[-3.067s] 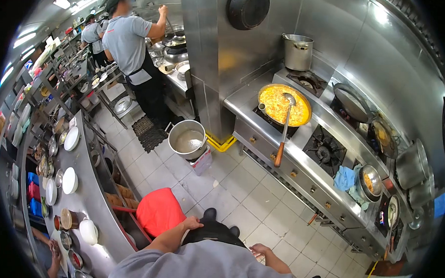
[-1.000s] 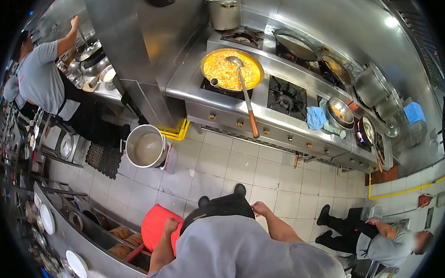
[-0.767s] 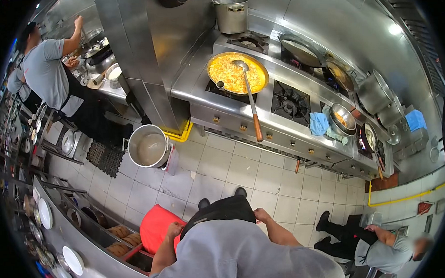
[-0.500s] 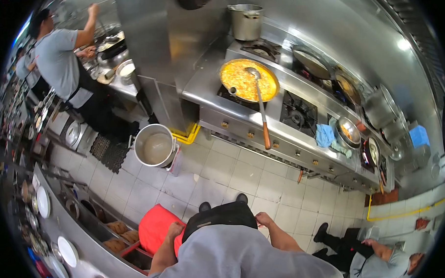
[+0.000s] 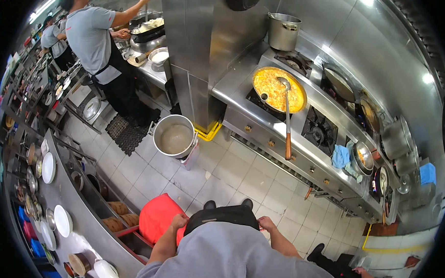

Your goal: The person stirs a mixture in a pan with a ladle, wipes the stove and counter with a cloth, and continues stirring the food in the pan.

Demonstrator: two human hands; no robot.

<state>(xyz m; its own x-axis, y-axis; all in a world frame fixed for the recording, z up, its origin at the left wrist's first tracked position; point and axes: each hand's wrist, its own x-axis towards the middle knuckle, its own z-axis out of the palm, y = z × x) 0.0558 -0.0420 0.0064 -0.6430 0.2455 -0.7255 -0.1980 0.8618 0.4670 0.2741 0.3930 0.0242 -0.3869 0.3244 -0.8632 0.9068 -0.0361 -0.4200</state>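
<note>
My left hand (image 5: 178, 221) is curled at the left edge of my black apron (image 5: 220, 217), close beside a smooth red object (image 5: 159, 217). What its fingers close on, if anything, is hidden. At the apron's right edge my right hand (image 5: 266, 223) is also curled, with a small reddish bit by the fingers that I cannot identify. Ahead on the stove stands a wide pan (image 5: 304, 99) of orange-yellow food (image 5: 272, 88). A wooden-handled ladle (image 5: 287, 122) rests in it, its handle reaching over the stove's front edge.
A large pot (image 5: 175, 135) stands raised above the tiled floor. A steel counter (image 5: 88, 217) with white dishes runs along the left. Another person (image 5: 94, 40) works at a wok, upper left; someone's legs (image 5: 329, 260) show lower right. A tall pot (image 5: 284, 33) stands behind the stove.
The view has turned left, so the stove and pan appear farther right and more of the left counter shows. Both my hands stay at the apron's sides.
</note>
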